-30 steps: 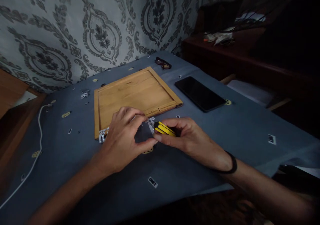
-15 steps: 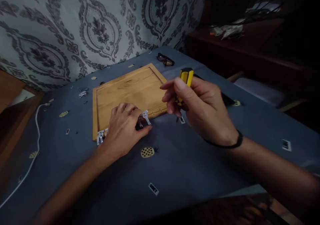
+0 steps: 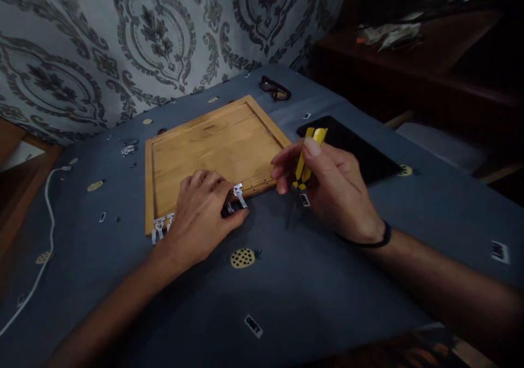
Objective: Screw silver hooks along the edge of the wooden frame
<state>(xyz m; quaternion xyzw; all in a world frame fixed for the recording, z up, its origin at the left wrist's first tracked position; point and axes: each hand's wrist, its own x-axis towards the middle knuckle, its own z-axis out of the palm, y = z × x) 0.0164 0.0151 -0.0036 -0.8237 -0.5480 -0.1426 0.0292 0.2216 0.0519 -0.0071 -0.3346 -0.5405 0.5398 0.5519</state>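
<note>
A wooden panel (image 3: 213,144) with a raised rim lies flat on the cloth. At its near edge my left hand (image 3: 200,215) is closed, thumb and fingers around a small silver metal bracket (image 3: 238,192). Part of the bracket is hidden by the fingers. Another silver bracket (image 3: 159,227) sits at the panel's near left corner, partly behind my wrist. Small dark holes run along the near edge right of my left hand. My right hand (image 3: 331,188) grips a yellow-and-black screwdriver (image 3: 309,155), its thin shaft pointing down, apart from the panel.
The dark blue patterned cloth (image 3: 327,291) covers the table. Eyeglasses (image 3: 274,88) and a black flat object (image 3: 352,144) lie beyond and right. Loose metal parts (image 3: 128,149) lie left of the panel. A white cable (image 3: 51,220) runs along the left side.
My right hand has turned the screwdriver so its shaft shows pointing downward. The left hand stays at the bracket. The whole view has shifted slightly, baring more of the black flat object.
</note>
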